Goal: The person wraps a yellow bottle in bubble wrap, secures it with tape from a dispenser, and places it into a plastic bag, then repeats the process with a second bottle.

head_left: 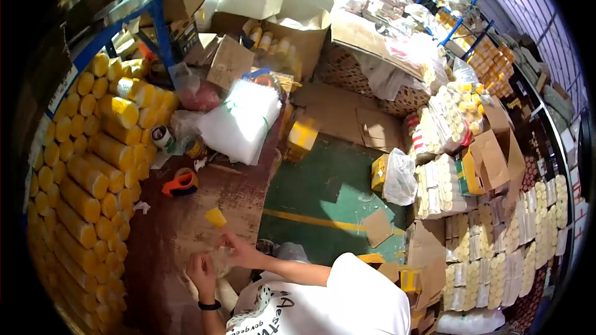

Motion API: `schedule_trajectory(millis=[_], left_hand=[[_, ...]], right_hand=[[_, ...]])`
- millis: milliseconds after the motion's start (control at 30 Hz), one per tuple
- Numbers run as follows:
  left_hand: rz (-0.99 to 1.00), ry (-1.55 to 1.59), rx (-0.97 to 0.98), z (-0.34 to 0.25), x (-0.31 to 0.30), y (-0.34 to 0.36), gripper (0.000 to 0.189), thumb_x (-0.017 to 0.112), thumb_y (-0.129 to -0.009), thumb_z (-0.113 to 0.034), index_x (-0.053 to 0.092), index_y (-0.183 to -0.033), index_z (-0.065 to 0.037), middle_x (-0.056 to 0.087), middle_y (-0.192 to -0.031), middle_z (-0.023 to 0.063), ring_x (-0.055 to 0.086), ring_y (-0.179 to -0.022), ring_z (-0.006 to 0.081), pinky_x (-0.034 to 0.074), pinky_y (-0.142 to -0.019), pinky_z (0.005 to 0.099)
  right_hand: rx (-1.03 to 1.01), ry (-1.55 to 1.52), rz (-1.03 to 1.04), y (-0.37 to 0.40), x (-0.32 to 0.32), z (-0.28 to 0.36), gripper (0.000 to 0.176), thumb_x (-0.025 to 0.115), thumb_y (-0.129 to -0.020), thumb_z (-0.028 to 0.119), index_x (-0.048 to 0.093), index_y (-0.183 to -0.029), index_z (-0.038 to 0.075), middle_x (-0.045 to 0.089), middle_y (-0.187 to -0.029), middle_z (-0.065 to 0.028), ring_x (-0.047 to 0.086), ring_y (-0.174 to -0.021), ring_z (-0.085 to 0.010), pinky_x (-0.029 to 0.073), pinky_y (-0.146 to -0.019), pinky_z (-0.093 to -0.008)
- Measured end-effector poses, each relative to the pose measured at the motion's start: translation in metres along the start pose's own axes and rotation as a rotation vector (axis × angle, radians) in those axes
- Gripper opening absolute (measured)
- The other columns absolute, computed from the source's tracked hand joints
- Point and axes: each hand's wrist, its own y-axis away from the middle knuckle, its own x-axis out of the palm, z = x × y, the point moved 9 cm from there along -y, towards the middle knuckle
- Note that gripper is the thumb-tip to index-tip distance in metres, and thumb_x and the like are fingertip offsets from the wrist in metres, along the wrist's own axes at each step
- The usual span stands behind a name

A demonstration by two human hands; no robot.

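Over the near end of the brown worktable (192, 211), my left hand (202, 276), with a black band at the wrist, has its fingers curled together. Close beside it, my right hand (241, 253) reaches in from the right with bent fingers toward the left hand. A pale, see-through patch shows between the two hands; I cannot tell what they hold. Just beyond the right fingertips lies a small yellow piece (215, 217). Farther up the table are an orange tape dispenser (180, 183) and a stack of clear plastic bags (243, 118) tied with green.
Yellow cylindrical rolls (87, 192) are piled high along the table's left. Right of the table is green floor (323, 180) with a yellow line and a cardboard piece (377, 227). Wrapped pale rolls (490, 260) and open cartons (490, 158) stand at the right.
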Motion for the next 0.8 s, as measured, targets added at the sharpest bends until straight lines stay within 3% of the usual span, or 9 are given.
schedule_trajectory(millis=[67,133,267,367,467,600,800], left_hand=[[-0.059,-0.109,0.116,-0.040,-0.009,-0.013,0.011,0.059,-0.080,0.002,0.049,-0.077,-0.002,0.049,-0.086,0.0103,0.049,-0.067,0.0221,0.039,-0.054,0.0317],[-0.085,-0.225,0.153,-0.045,-0.011,-0.016,0.017,0.066,-0.078,-0.002,0.049,-0.080,-0.004,0.046,-0.100,0.0090,0.047,-0.073,0.0203,0.042,-0.061,0.0309],[-0.206,0.076,-0.194,0.017,-0.016,0.002,0.024,0.070,-0.080,-0.012,0.048,-0.085,-0.005,0.045,-0.091,0.0028,0.042,-0.072,0.0139,0.039,-0.063,0.0277],[-0.201,0.370,-0.441,0.048,-0.013,0.016,0.027,0.071,-0.082,-0.018,0.048,-0.087,-0.005,0.043,-0.081,-0.0014,0.040,-0.071,0.0102,0.037,-0.062,0.0254],[-0.129,0.373,-0.490,0.049,-0.013,0.021,0.027,0.070,-0.083,-0.021,0.048,-0.087,-0.005,0.044,-0.076,-0.0033,0.040,-0.070,0.0089,0.037,-0.063,0.0244],[-0.088,0.355,-0.529,0.089,0.001,0.030,0.025,0.069,-0.083,-0.021,0.049,-0.087,-0.005,0.048,-0.075,-0.0012,0.044,-0.070,0.0099,0.040,-0.063,0.0251],[0.011,0.104,-0.529,0.075,-0.012,0.026,0.036,0.071,-0.079,-0.030,0.049,-0.084,-0.003,0.050,-0.065,0.0078,0.044,-0.055,0.0180,0.041,-0.054,0.0321]], right_hand=[[-0.067,0.267,0.005,-0.003,0.004,0.044,0.078,0.072,-0.079,0.021,0.024,-0.140,0.007,0.059,-0.093,-0.0075,0.058,-0.076,-0.0150,0.046,-0.065,-0.0304],[-0.055,0.409,-0.001,-0.004,0.012,0.007,0.076,0.070,-0.079,0.018,0.025,-0.139,0.006,0.059,-0.094,-0.0093,0.058,-0.072,-0.0164,0.046,-0.063,-0.0308],[0.035,0.381,0.074,-0.012,0.023,-0.011,0.074,0.067,-0.078,0.010,0.025,-0.139,0.005,0.059,-0.095,-0.0124,0.057,-0.065,-0.0178,0.046,-0.058,-0.0297],[0.006,0.227,0.015,-0.018,0.016,-0.009,0.074,0.066,-0.078,0.007,0.025,-0.139,0.004,0.060,-0.094,-0.0111,0.057,-0.064,-0.0173,0.046,-0.057,-0.0289],[-0.034,0.216,-0.121,-0.019,0.005,0.008,0.075,0.067,-0.077,0.004,0.026,-0.139,0.005,0.060,-0.092,-0.0086,0.056,-0.064,-0.0157,0.045,-0.057,-0.0280],[0.055,0.221,-0.050,-0.030,0.008,-0.020,0.077,0.069,-0.076,0.005,0.026,-0.139,0.006,0.060,-0.090,-0.0070,0.056,-0.064,-0.0140,0.045,-0.057,-0.0273],[0.116,0.248,0.030,-0.047,0.010,-0.032,0.074,0.071,-0.077,0.010,0.029,-0.138,0.005,0.060,-0.081,-0.0070,0.057,-0.065,-0.0143,0.047,-0.058,-0.0279]])
